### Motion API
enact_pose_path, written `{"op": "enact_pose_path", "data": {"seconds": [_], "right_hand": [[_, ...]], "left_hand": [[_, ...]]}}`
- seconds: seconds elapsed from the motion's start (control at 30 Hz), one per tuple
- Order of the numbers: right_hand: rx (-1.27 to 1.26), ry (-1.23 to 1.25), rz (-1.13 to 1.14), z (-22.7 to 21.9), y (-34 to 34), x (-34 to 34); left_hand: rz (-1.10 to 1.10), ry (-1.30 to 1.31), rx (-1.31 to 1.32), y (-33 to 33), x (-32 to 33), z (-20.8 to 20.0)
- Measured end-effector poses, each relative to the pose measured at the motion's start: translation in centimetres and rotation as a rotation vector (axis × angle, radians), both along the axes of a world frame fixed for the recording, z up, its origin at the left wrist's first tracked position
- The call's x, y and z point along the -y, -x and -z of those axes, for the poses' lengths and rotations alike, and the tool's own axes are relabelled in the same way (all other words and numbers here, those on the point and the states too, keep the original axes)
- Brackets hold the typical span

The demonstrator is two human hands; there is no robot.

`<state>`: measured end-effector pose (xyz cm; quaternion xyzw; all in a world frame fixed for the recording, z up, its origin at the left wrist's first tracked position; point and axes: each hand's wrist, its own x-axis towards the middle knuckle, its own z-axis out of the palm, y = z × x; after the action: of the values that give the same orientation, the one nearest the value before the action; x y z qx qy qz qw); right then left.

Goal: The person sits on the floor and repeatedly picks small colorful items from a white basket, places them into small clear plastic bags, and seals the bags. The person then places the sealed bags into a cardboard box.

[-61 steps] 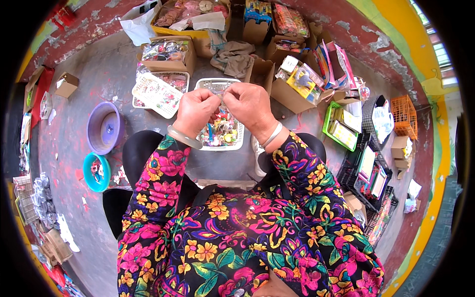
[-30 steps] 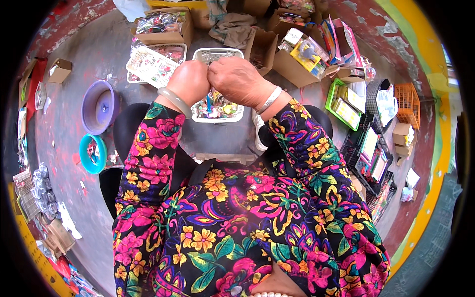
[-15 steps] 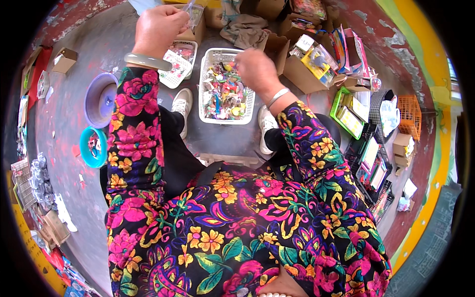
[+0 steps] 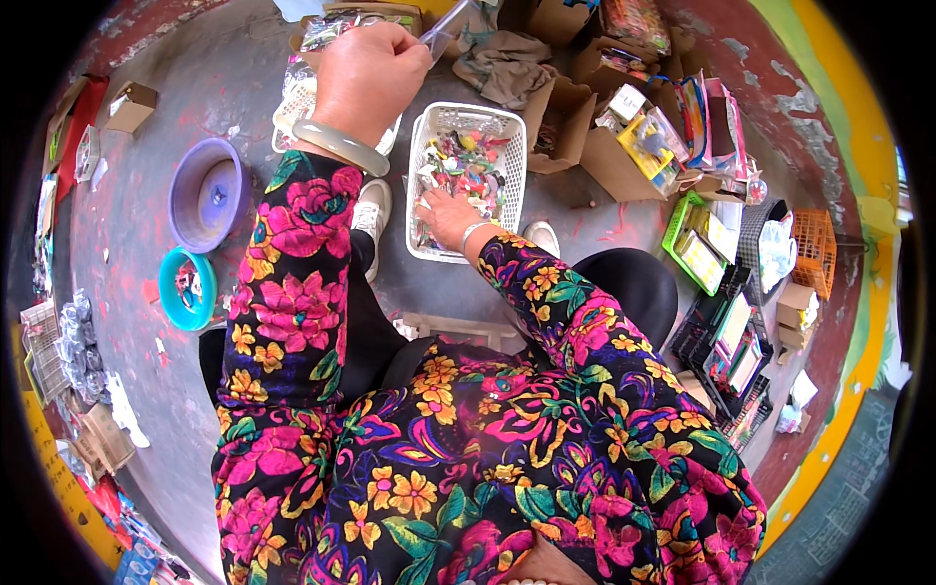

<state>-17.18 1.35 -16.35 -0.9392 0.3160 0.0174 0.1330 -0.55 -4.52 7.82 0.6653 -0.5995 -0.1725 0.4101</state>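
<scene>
My left hand (image 4: 375, 76) is raised beyond the white basket's far left corner, its fingers closed on a clear plastic bag (image 4: 450, 29). Between my feet stands the white plastic basket (image 4: 520, 171), heaped with small, brightly coloured trinkets (image 4: 473, 151). Low inside its near left part is my right hand (image 4: 450, 216), with fingers bent together down among the trinkets. Their tips are partly hidden, and whatever they pinch is too small to name.
Behind my left hand is another white basket (image 4: 283, 115). A purple basin (image 4: 237, 190) and a turquoise basin (image 4: 209, 292) with small things in it stand at left. Cardboard boxes (image 4: 614, 161), a green tray (image 4: 673, 229) and an orange crate (image 4: 817, 249) line the right.
My right hand has come down and left into the near part of the basket. My left hand has shifted right, still holding the clear bag. The view has shifted slightly.
</scene>
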Motion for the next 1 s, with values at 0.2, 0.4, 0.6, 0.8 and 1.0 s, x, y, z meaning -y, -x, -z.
{"op": "enact_pose_path", "data": {"seconds": [0.2, 0.4, 0.6, 0.8, 1.0], "right_hand": [[-0.430, -0.173, 0.016, 0.0, 1.0, 2.2], [-0.366, -0.335, 0.303, 0.1, 2.5, 5.7], [0.005, -0.257, 0.848, 3.0, 4.1, 10.6], [-0.041, -0.320, 0.868, 4.3, 0.5, 10.6], [-0.131, -0.325, 0.909, 6.3, 0.5, 11.0]], "left_hand": [[0.031, 0.030, 0.011, 0.5, -0.1, -0.3], [0.032, 0.014, 0.049, 0.2, -0.9, -0.6], [0.041, 0.028, 0.052, 0.7, -0.8, -0.5], [0.001, 0.003, 0.052, 0.3, -2.0, -0.9], [0.014, -0.004, 0.018, 0.6, -1.8, -1.0]]}}
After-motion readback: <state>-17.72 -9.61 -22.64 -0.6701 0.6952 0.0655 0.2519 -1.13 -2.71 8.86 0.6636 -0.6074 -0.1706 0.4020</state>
